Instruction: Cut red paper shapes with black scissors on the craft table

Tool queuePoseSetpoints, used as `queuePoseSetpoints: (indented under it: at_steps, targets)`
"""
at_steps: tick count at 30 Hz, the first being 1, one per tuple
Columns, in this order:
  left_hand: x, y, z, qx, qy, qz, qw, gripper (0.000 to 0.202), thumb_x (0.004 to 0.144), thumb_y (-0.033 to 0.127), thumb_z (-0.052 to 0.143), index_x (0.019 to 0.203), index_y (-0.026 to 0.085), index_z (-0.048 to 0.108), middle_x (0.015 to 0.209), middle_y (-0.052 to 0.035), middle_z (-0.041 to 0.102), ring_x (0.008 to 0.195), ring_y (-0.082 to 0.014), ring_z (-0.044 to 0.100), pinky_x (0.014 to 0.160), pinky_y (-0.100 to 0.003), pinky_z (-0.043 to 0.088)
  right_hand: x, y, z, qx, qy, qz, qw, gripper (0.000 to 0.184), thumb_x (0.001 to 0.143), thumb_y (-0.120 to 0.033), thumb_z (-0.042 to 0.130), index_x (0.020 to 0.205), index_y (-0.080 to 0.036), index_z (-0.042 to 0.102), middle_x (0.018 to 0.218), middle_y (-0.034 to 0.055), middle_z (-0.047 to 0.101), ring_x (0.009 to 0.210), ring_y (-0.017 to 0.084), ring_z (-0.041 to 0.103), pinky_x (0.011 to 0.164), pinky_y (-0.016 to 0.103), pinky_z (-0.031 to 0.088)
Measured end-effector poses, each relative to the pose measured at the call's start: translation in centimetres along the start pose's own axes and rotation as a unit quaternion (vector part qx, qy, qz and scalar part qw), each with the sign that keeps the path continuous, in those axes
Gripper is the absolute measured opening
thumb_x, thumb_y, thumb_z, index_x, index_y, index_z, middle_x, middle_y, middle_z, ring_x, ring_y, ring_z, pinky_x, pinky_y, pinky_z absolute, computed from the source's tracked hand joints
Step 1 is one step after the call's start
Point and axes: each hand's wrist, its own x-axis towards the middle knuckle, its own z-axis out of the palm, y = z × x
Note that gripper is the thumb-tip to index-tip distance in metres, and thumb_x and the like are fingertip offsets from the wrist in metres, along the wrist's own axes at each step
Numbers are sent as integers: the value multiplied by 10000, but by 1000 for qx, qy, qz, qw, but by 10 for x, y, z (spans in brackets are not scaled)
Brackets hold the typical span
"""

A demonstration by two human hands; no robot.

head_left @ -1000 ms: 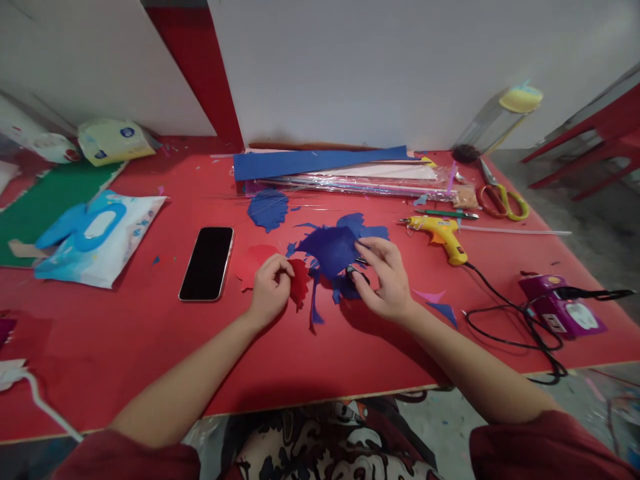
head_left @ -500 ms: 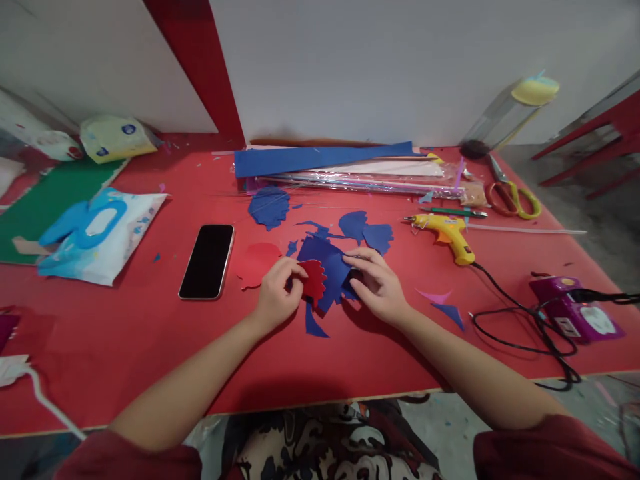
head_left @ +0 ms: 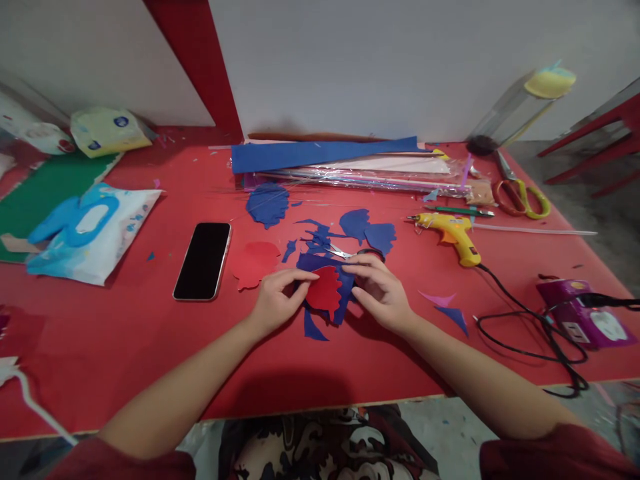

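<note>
My left hand (head_left: 275, 300) pinches the left edge of a red scalloped paper cutout (head_left: 325, 290), held over a dark blue paper sheet (head_left: 345, 293). My right hand (head_left: 380, 290) grips the blue sheet from the right, its fingers curled round the edge. Small scissors (head_left: 350, 253) lie just behind the two hands, untouched. Blue paper offcuts (head_left: 367, 230) lie scattered behind them, and another red cutout (head_left: 255, 263) rests on the red table (head_left: 150, 347) to the left.
A black phone (head_left: 203, 260) lies left of my hands. Wet-wipe packs (head_left: 85, 233) are at far left. A yellow glue gun (head_left: 455, 237) with its black cable (head_left: 530, 333), a purple power strip (head_left: 585, 313), larger scissors (head_left: 520, 193) and wrapped paper rolls (head_left: 350, 170) sit right and behind.
My left hand brought the red cutout rightwards onto the blue sheet. My right hand let go of the small scissors, which now lie behind, and took hold of the blue sheet.
</note>
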Motion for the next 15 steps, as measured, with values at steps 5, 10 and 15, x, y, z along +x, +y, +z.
queuePoseSetpoints:
  at_steps: [5,10,15]
  targets:
    - [0,4,0,-5,-35,54,998,195,785,87,516,799,180,687,769,-56,734,685,-143,678,646,-242,536,-1,3,2,-29,-8,34,999,152,827,-259,571,967,-216,612,1064,116,544,1000,222,568,845,415,505]
    - [-3,3,2,-13,-65,99,993,214,801,87,498,834,186,684,785,-56,726,718,-143,670,685,-264,545,-1,2,5,-53,-27,42,997,53,794,-237,600,759,-198,611,1037,105,572,1009,226,575,875,423,486]
    - [-5,2,3,7,-57,105,993,279,795,41,471,881,203,682,963,-81,692,895,-158,654,794,-295,539,0,-1,6,-61,1,81,995,136,785,-218,581,653,-189,575,909,90,606,836,209,625,713,371,530]
